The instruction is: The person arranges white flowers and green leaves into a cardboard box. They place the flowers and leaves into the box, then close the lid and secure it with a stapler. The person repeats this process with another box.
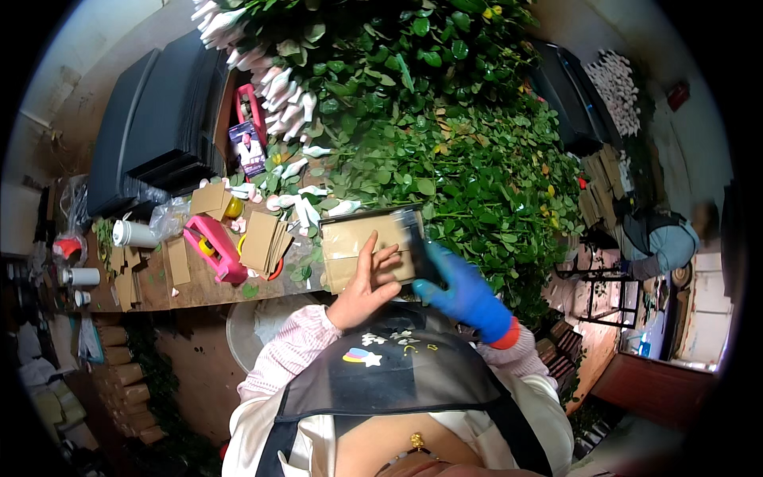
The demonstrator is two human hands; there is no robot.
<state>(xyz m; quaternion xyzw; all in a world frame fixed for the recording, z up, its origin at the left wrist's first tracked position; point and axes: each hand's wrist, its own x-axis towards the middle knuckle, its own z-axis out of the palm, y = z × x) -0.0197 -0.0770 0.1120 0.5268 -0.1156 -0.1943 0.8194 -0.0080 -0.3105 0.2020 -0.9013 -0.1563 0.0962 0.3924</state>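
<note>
Gold-coloured pendant hangs at the wearer's chest. Over brown cardboard on the desk, the bare left hand is loosely spread, perhaps to steady it, while the blue-gloved right hand grips a blurred dark object, the glove probably guarding against the leafy stems beyond.

The cardboard looks matt and papery from where I'm standing. That blue glove has a dull finish; rubber or cloth, I can't tell. The apron is thin, see-through dark cloth, while the tape dispenser shines like smooth plastic. The bag is crinkled clear plastic, the leaves glossy, the worktop scuffed wood.
</note>
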